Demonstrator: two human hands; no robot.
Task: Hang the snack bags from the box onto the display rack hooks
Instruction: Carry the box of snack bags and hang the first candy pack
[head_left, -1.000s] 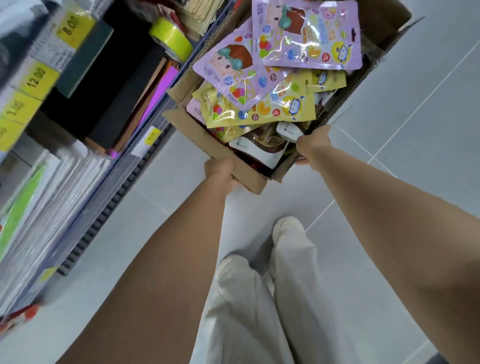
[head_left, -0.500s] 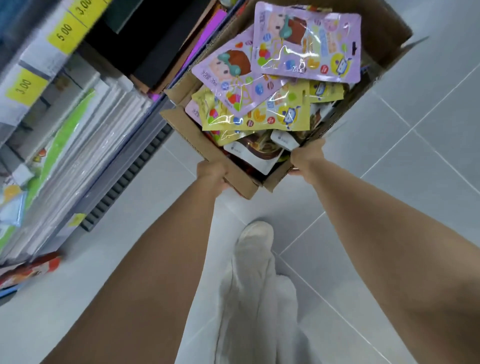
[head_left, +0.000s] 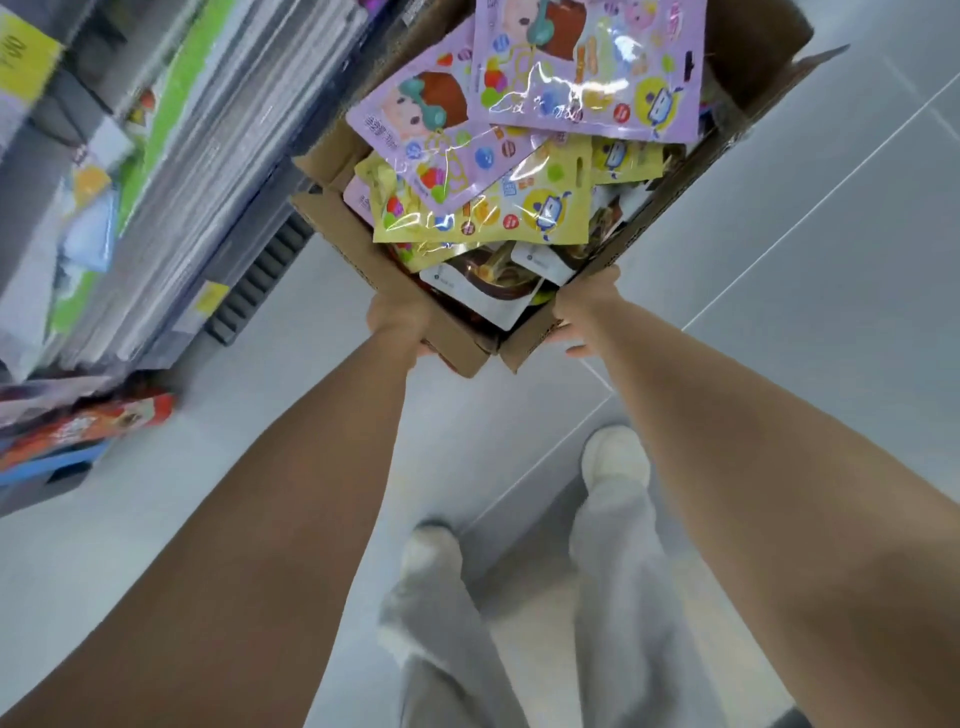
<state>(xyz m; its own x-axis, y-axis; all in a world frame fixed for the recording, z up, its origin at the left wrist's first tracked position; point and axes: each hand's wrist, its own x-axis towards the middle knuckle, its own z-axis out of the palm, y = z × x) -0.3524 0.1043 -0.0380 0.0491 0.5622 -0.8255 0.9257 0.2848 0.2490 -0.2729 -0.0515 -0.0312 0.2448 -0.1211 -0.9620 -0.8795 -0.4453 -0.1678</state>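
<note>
Grey tiled shop floor (head_left: 779, 322) lies beneath an open brown cardboard box (head_left: 358, 260), its glossy purple and yellow snack bags (head_left: 493, 208) heaped just beyond both hands. The left hand (head_left: 397, 319) and right hand (head_left: 582, 312) each grip a near corner, likely for carrying it to the rack. Stocked shelves (head_left: 208, 156) stand left of the left hand.

box (head_left: 335, 234): 1 | purple snack bags (head_left: 587, 67): 2 topmost | shoes (head_left: 615, 457): 2

Shelf (head_left: 244, 244) w/ yellow price tag (head_left: 212, 298), tiled floor (head_left: 779, 270).
</note>
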